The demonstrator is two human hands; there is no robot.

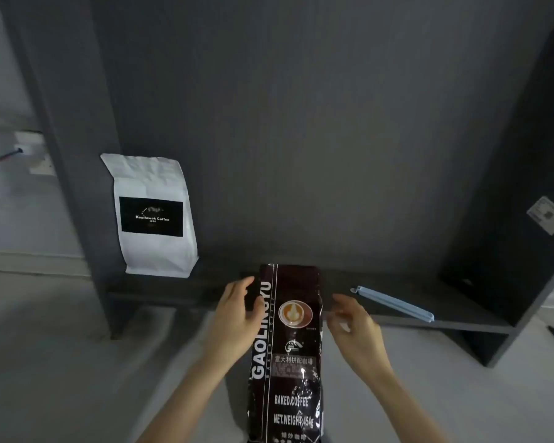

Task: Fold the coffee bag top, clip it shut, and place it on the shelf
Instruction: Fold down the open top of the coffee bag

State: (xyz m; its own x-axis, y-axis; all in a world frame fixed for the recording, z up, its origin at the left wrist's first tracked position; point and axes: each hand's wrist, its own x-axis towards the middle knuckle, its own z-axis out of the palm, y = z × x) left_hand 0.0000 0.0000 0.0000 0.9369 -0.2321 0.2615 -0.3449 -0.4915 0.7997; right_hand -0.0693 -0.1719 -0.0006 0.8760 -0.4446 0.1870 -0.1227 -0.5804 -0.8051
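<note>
Dark coffee bag (288, 350) upright at centre, top reaching the shelf (454, 322) front edge, top unfolded. Left hand (237, 318) against bag's left edge, fingers spread, thumb on the front. Right hand (354, 330) just beside right edge, fingers loose, blurred; contact unclear. Blue clip (394, 303) lying on shelf, right of bag. White bag (154, 215) standing at shelf's left end.

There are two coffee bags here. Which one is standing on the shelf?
The white paper coffee bag with a black label, upright at the left end of the dark grey shelf. The dark glossy coffee bag is in front, between the two hands.
</note>
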